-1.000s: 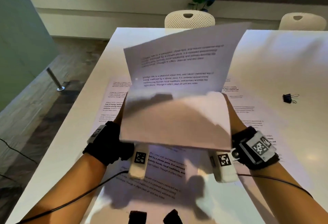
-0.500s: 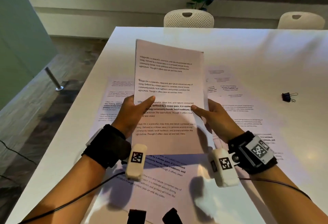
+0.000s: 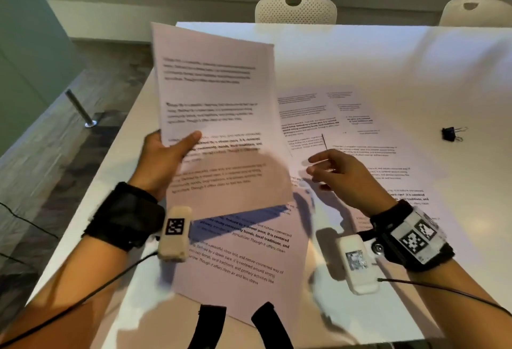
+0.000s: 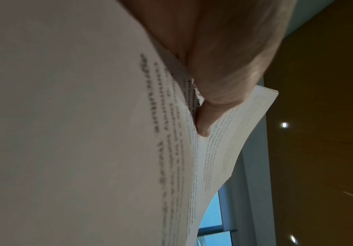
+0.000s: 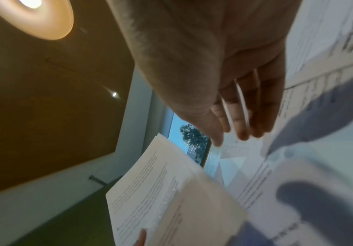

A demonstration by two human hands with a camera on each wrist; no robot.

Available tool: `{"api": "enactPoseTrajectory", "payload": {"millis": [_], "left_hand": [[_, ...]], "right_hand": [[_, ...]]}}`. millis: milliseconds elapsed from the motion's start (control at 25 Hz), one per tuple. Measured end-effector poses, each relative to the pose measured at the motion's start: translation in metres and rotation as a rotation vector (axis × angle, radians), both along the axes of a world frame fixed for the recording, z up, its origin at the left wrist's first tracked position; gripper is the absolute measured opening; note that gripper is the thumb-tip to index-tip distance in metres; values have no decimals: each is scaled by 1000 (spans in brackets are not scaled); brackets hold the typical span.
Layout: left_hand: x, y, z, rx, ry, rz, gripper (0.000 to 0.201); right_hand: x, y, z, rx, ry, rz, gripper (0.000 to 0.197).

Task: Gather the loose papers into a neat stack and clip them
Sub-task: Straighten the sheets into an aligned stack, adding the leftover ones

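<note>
Left hand (image 3: 162,159): it grips the held sheets (image 3: 216,124) with the thumb on top, left of the middle of the head picture. They are thin white paper with black print, and they bend a little.
What changed: half a second ago both hands held these sheets. Now only the left one does, and the sheets have tipped to the left.
Right hand (image 3: 343,175): it has let go. Its fingers are loose and hold nothing, over the loose papers (image 3: 327,124) lying flat on the table (image 3: 388,66).
What it means: I think it will pick up another sheet.
Binder clip (image 3: 451,134): small, black, with wire handles, at the far right. No one touches it.
</note>
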State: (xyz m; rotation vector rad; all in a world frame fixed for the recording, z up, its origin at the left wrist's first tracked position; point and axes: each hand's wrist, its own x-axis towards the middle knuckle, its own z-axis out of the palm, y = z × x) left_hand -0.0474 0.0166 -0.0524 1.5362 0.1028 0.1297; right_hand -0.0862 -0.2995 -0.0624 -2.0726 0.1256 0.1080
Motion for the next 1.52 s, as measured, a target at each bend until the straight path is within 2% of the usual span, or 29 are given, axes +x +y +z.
{"api": "enactPoseTrajectory", "payload": {"millis": [120, 200, 240, 320, 480, 640, 880, 920, 1000, 1080, 1120, 1240, 1400, 1520], "left_hand": [[0, 28, 6, -47, -16, 94, 17], [-1, 43, 10, -90, -34, 155, 27], [-2, 49, 12, -103, -49, 183, 34], [-5, 60, 16, -111, -84, 214, 40], [-14, 79, 17, -116, -94, 217, 44], [-23, 89, 12, -114, -89, 238, 43], [-29, 82, 11, -122, -44, 262, 41], [-28, 78, 12, -122, -43, 254, 40], [-25, 74, 11, -115, -32, 253, 39], [-20, 70, 8, -118, -24, 231, 40], [-16, 66, 6, -123, -21, 206, 40], [-8, 47, 5, -116, -33, 150, 39], [2, 21, 4, -80, -34, 76, 22], [9, 2, 3, -83, -33, 21, 20]], "right_hand": [[-17, 5, 4, -314, 167, 95, 76], [-20, 14, 9, -528, 165, 178, 108], [-21, 21, 12, -654, 153, 220, 116], [-17, 31, 16, -817, 157, 286, 123], [2, 34, 8, -915, 212, 296, 137], [13, 34, 4, -730, 286, 222, 144], [1, 27, -7, -281, 52, -31, 117], [-2, 22, -4, -211, 41, -77, 105], [-5, 1, 0, -99, 33, -153, 63], [-6, -31, 8, -113, 28, -203, 25], [-8, -49, 13, -143, 39, -218, 17], [-11, -102, 25, -240, 123, -274, 28], [4, -152, 17, -354, 205, -307, 32], [7, -165, 5, -538, 208, -331, 50]]}}
